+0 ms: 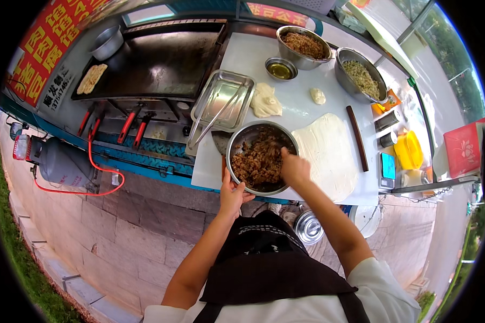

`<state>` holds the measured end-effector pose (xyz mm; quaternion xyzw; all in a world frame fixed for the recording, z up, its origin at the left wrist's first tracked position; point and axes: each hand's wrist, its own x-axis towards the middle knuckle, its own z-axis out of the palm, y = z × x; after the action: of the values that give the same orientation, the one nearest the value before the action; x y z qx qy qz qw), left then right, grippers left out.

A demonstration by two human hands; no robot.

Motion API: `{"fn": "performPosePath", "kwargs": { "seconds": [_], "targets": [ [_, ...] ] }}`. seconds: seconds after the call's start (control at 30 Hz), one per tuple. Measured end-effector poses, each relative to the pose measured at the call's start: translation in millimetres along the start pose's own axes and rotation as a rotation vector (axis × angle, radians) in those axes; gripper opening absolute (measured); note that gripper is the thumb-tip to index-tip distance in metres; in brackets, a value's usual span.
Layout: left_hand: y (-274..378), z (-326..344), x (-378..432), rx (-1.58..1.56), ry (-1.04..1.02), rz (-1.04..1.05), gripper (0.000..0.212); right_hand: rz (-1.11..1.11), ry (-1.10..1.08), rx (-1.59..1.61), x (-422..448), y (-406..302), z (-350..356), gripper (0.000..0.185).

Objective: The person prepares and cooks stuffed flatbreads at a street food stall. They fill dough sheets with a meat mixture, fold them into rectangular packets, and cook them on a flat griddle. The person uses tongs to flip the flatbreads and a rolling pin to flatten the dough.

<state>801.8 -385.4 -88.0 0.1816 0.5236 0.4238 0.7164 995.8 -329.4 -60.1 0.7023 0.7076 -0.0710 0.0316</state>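
A steel bowl of brown minced filling (258, 161) sits at the front edge of the white work board (242, 52). My left hand (232, 196) grips its near left rim. On the right side of the bowl, my right hand (296, 167) is closed with its fingers over the rim; whatever it holds is hidden in the filling. Right of the bowl lies a large flat sheet of dough (327, 157), with a dark rolling pin (357, 138) beyond it. Behind the bowl are a soft lump of dough (266, 100) and a smaller dough piece (317, 96).
Left of the bowl, tongs (218, 115) rest across a steel tray (242, 80). A griddle (161, 60) with one flatbread (91, 79) stands farther left. Bowls of meat filling (303, 45) and chopped vegetable filling (360, 78), plus an oil bowl (281, 69), line the back. A digital scale (387, 169) stands right.
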Motion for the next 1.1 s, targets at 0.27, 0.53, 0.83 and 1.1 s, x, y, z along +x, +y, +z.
{"fn": "performPosePath", "kwargs": {
  "seconds": [0.27, 0.53, 0.83, 1.1],
  "targets": [
    [1.3, -3.1, -2.9, -0.004, -0.008, 0.020, 0.073, -0.108, -0.025, 0.028, -50.2, 1.4, -19.2, 0.051],
    [-0.1, -4.7, -0.9, -0.034, -0.032, 0.001, 0.074, -0.089, -0.173, 0.126, -59.0, -37.0, -4.6, 0.051],
    [0.5, -7.7, 0.4, -0.019, -0.071, 0.001, 0.079, -0.176, -0.154, 0.385, -65.3, -38.5, 10.2, 0.046],
    [6.4, -6.6, -4.1, 0.008, -0.070, -0.015, 0.079, 0.534, -0.789, 1.649, -48.1, -7.1, -7.2, 0.037]
  ]
}}
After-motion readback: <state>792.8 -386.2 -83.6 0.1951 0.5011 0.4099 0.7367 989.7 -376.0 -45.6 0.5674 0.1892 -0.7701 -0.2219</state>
